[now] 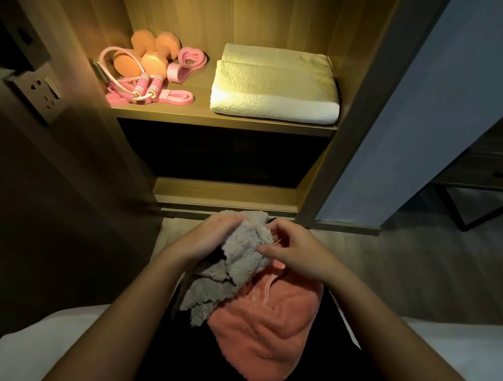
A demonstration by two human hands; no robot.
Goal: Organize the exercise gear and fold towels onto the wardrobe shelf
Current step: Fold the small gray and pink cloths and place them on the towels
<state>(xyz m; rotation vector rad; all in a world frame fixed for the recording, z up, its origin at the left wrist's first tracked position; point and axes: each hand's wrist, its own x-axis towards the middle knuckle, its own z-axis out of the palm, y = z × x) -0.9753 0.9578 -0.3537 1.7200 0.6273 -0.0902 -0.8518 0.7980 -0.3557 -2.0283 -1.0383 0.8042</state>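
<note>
Head view looks down past the person's 2 arms to an open wardrobe with a lit shelf (225, 121). On that shelf the exercise gear sits gathered at the left: 2 orange dumbbells (146, 55), a pink skipping rope (143, 88) coiled in front of them, and pink stretch bands (190, 58) beside them. To the right of the gear, apart from it, lies a white towel (276, 85), folded flat and square to the front edge. So the gear part looks done, and at least 1 towel is put away.

The work in hand is down on the person's lap, well below the shelf. The left hand (212, 235) is curled round the upper bunch of a small grey towel (239, 266). The right hand (293, 251) pinches the towel's edge between thumb and fingertips. The grey towel hangs crumpled between the hands, its lower end draped over a pink towel (268, 324) that lies rumpled on the dark lap. Neither of these 2 is folded.

I'd judge this to be the start of folding the grey towel, with the hands hunting for its corners. The next move calls for the hands to draw apart along 1 edge so the cloth spreads out, then bring the corners together evenly. It looks fluffy and limp, so it will want smoothing on the lap. The pink towel underneath may get dragged along unless it's shifted aside.
</note>
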